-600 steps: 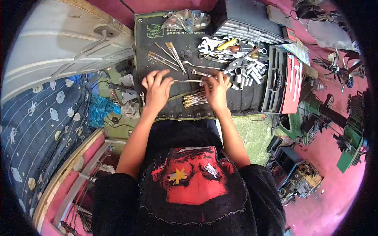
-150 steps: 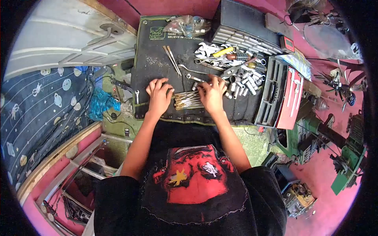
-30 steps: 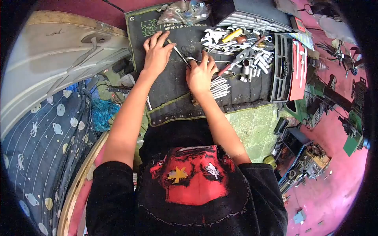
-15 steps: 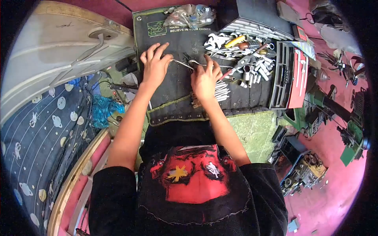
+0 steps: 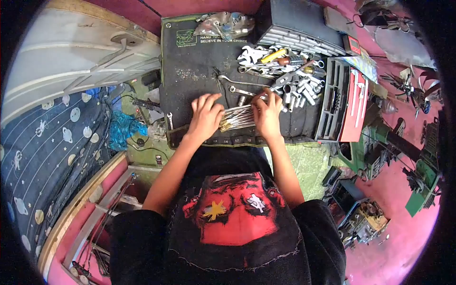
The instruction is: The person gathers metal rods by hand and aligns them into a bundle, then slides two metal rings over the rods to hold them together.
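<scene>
A black tool roll (image 5: pixel 190 85) lies spread on the floor in front of me. My left hand (image 5: pixel 205 118) and my right hand (image 5: pixel 267 114) rest on either end of a bundle of long metal wrenches (image 5: pixel 236 118) near the roll's front edge. Both hands press the bundle from the sides, fingers curled over its ends. Two loose wrenches (image 5: pixel 240 85) lie just beyond the bundle on the roll.
A heap of sockets and spanners (image 5: pixel 289 78) sits at the roll's right, beside an open grey and red tool case (image 5: pixel 339 102). A plastic bag (image 5: pixel 225 23) lies at the far edge. A white car panel (image 5: pixel 71 52) and blue patterned cloth (image 5: pixel 42 137) lie left.
Both hands have come back from the far part of the roll to its front edge. The wrench they picked up there has joined the bundle, which both hands now clasp.
</scene>
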A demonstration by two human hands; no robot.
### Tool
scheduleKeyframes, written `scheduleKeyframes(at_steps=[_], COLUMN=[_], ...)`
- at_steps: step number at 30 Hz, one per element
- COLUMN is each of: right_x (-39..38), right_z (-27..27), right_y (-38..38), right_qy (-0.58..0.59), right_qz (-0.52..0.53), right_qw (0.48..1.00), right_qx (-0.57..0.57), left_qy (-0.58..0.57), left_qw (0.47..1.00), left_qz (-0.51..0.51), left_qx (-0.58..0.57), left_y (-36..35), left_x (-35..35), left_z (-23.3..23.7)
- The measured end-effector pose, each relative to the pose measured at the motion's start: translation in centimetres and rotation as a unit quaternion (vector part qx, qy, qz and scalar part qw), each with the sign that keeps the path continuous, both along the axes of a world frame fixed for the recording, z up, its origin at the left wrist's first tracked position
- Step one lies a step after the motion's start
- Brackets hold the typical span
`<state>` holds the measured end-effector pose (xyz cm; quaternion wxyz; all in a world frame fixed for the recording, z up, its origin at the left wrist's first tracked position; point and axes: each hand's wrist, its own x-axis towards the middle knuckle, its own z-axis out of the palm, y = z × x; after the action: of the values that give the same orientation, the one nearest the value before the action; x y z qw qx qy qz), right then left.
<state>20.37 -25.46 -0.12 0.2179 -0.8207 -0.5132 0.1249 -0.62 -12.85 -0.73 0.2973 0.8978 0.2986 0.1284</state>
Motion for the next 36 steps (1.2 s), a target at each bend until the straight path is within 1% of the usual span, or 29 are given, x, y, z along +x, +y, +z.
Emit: scheduleKeyframes(at_steps=[2, 3, 5, 6, 8, 9, 11, 12, 14, 16, 17, 18, 21, 25, 30, 36], right_x=[1.3, 1.4, 1.7, 1.9, 2.4, 2.7, 2.6, 2.7, 3.2, 3.5, 3.5, 3.6, 3.4, 3.0, 2.4, 1.4], right_z=[0.0, 0.4, -0.3, -0.5, -1.0, -0.8, -0.6, 0.3, 0.0, 0.1, 0.1, 0.0, -0.3, -1.2, -2.0, -2.7], right_y=[-1.0, -1.3, -2.0, -2.3, -2.6, -2.6, -2.8, -2.6, -2.6, -2.5, -2.5, -2.3, -2.2, -2.0, -2.6, -3.1], right_qy=[0.035, 0.012, 0.009, 0.000, 0.018, 0.021, -0.003, 0.004, 0.012, -0.006, -0.014, -0.013, -0.033, -0.076, -0.067, -0.133], right_qz=[0.052, 0.059, 0.069, 0.086, 0.121, 0.148, 0.160, 0.165, 0.194, 0.211, 0.218, 0.231, 0.248, 0.252, 0.238, 0.238], right_qw=[0.998, 0.998, 0.997, 0.996, 0.992, 0.988, 0.986, 0.984, 0.980, 0.976, 0.974, 0.970, 0.964, 0.960, 0.965, 0.961], right_qx=[-0.027, -0.013, -0.027, -0.027, -0.025, -0.027, -0.043, -0.068, -0.040, -0.055, -0.064, -0.079, -0.092, -0.100, -0.087, -0.042], left_qy=[-0.006, 0.007, 0.022, 0.022, 0.032, 0.049, 0.052, 0.055, 0.058, 0.107, 0.132, 0.132, 0.166, 0.195, 0.207, 0.215], left_qw=[1.000, 1.000, 0.999, 0.999, 0.999, 0.998, 0.998, 0.997, 0.998, 0.994, 0.990, 0.990, 0.984, 0.978, 0.975, 0.974], left_qz=[0.000, -0.016, -0.034, -0.031, -0.023, -0.021, -0.005, 0.008, 0.013, 0.034, 0.036, 0.040, 0.057, 0.075, 0.075, 0.062], left_qx=[0.003, -0.012, -0.031, -0.029, -0.029, -0.045, -0.045, -0.047, -0.028, -0.013, -0.018, -0.017, -0.017, 0.022, 0.022, 0.042], left_y=[-1.0, -1.2, -1.7, -1.9, -2.4, -2.6, -3.3, -3.7, -4.3, -5.1, -5.3, -5.6, -6.4, -7.4, -7.8, -8.0], left_x=[0.4, 0.4, 0.6, 0.6, 0.8, 0.9, 1.2, 1.3, 1.6, 2.0, 2.2, 2.4, 3.0, 3.3, 3.6, 3.5], left_z=[-0.2, -0.2, -0.3, -0.4, -0.5, -0.2, 0.2, 0.3, 0.1, 1.2, 1.1, 1.2, 1.3, 0.3, 0.2, 0.1])
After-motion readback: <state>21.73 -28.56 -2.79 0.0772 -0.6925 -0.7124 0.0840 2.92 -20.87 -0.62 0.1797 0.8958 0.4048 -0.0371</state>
